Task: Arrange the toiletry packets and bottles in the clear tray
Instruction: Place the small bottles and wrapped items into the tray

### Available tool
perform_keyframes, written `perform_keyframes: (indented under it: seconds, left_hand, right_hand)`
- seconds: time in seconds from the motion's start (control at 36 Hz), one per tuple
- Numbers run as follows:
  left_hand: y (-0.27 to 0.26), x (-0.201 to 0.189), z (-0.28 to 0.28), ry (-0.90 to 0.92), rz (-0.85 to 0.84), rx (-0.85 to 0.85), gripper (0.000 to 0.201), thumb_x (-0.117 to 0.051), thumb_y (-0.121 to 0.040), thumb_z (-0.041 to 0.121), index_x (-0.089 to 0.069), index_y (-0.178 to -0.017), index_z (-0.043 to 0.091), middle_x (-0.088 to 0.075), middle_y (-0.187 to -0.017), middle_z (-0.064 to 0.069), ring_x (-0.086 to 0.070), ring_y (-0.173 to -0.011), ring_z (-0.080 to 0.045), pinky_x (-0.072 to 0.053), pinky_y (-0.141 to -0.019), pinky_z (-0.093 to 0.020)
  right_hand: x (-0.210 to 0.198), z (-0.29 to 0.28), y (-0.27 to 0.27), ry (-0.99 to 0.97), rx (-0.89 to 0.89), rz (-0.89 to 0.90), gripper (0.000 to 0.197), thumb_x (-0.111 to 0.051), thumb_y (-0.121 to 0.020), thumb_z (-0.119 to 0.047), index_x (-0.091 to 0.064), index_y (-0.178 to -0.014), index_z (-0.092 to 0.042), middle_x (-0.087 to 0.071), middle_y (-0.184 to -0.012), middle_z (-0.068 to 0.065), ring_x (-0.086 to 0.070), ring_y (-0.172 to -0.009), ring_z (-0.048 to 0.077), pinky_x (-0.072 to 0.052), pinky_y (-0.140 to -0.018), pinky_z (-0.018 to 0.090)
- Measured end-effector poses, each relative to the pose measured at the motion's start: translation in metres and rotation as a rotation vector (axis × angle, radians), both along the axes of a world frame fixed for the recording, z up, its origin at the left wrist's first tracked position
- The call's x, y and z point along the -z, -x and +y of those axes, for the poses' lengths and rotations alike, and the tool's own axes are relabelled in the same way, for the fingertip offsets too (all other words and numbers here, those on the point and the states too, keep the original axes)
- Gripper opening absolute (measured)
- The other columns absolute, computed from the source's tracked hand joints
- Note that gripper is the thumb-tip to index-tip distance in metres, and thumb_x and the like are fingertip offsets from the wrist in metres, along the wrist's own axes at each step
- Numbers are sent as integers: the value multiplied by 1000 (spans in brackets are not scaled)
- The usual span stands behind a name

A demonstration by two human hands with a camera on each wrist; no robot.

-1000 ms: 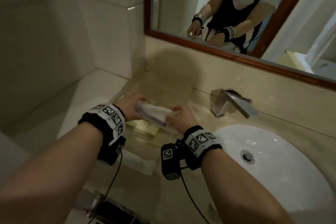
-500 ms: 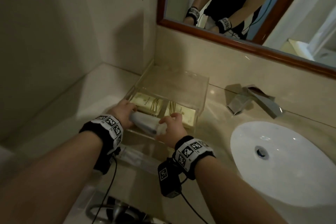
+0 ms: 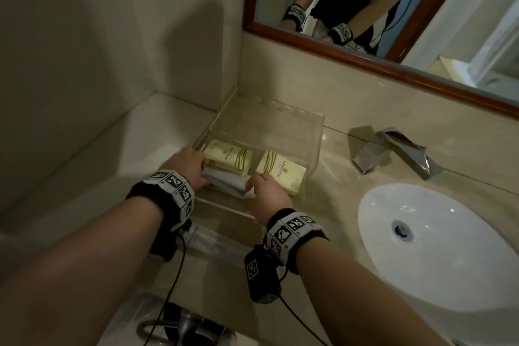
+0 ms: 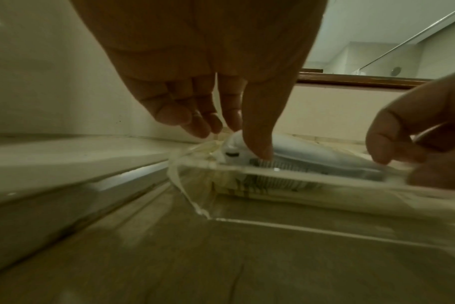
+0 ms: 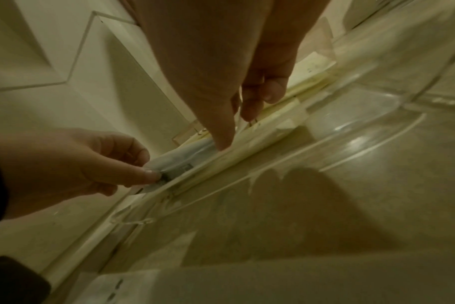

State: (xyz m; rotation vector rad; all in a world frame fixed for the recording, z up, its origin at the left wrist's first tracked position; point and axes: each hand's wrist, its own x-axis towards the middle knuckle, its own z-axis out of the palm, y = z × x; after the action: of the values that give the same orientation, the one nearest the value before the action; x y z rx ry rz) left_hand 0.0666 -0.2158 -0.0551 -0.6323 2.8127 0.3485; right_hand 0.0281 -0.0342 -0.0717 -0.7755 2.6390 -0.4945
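A: At the left end of the packet (image 3: 227, 181), the left hand (image 3: 186, 167) has thumb and fingers (image 4: 231, 117) curled on its sealed edge, pinching it. What is the step?

B: Laying that pale packet flat in the tray (image 3: 314, 146), I judge. It sits at the front of the tray, overlapping the near edge of the left yellow pack (image 3: 229, 156), with the right yellow pack (image 3: 282, 173) just beside its other end.

A: Which way does it run?

B: Its long axis lies left to right along the tray's front wall, slightly skewed, the left end nearer the corner. Which end is the top, I cannot tell.

A: How to do it well?

B: Lower both ends together, keep it parallel to the front wall, and slide it clear of the yellow pack so it does not ride up.

A: And the right hand (image 3: 265, 195)?

B: It pinches the right end between thumb and curled fingers. Release should wait until the packet rests flat.
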Motion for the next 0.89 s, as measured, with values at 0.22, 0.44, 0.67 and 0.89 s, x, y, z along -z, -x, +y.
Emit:
perform_keyframes:
  seconds: [0.22, 0.44, 0.67, 0.89]
  left_hand:
    - [0, 5, -2, -8, -62, 113, 25, -59, -84, 12, -51, -108, 15, -47, -120, -10, -53, -107, -29, -43, -89, -34]
    - [0, 1, -4, 27, -67, 152, 18, -53, -84, 6, -44, -87, 22, -50, -114, -10, -55, -102, -30, -41, -81, -32]
    - [1, -2, 5, -56, -41, 185, 52, -72, -74, 24, -49, -121, 21, -42, -129, -7, -49, -117, -26, -44, -99, -36]
    - [8, -7, 20, -76, 10, 204, 56, -66, -80, 38, -47, -131, 25, -39, -136, -1, -47, -123, -22, -40, -106, -36]
  right_hand:
    - [8, -9, -2, -64, 50, -83, 11, -46, -92, -18, -53, -99, -23, -54, -96, 0, -58, -88, 23, -53, -83, 35]
    - [4, -5, -3, -41, 46, -125, 16, -46, -93, -21, -61, -100, -19, -66, -99, 4, -62, -87, 23, -56, -80, 37]
    - [3, 3, 3, 74, 152, -20, 25, -51, -93, -31, -52, -115, -21, -55, -117, 1, -58, -101, 21, -50, -86, 33]
    - [-3, 21, 43, -108, 223, 165, 59, -58, -88, -32, -32, -140, -27, -34, -144, 2, -31, -133, 25, -29, -107, 38]
